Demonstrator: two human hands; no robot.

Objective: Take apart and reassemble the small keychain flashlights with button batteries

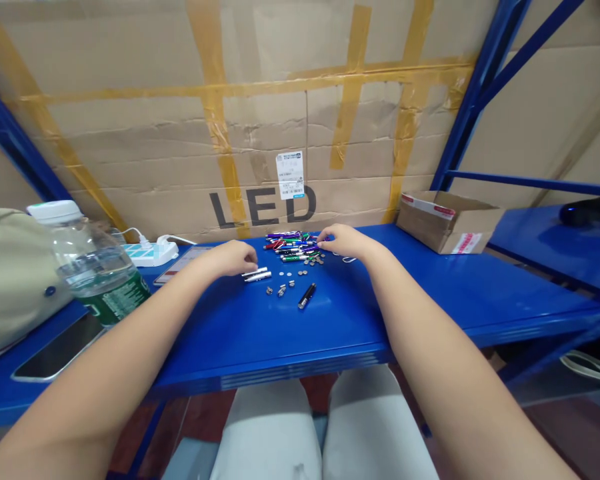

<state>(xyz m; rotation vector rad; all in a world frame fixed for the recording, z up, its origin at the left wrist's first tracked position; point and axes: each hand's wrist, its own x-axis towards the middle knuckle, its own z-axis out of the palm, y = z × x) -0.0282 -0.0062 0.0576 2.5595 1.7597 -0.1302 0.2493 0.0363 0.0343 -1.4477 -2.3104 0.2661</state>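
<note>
My left hand (236, 257) curls its fingers down over the upper of two silver pen-shaped tubes (258, 276), its fingertips on that tube. At the right edge of a pile of coloured metallic pen-shaped tubes (295, 249) is my right hand (341, 239). Its thumb and fingers are bent together on a tube there, partly hidden by the fingertips. In front of the pile lie several small round button cells (303, 273) and small metal pieces (281, 291). A black pen-shaped tube (307, 296) rests nearer to me, apart from both hands.
A water bottle (100, 267), a phone (60, 350), a beige bag (20, 280) and a white power strip (153, 253) stand left on the blue table (280, 340). An open carton (445, 223) sits back right. Behind rises a large taped cardboard box (260, 140) between blue posts.
</note>
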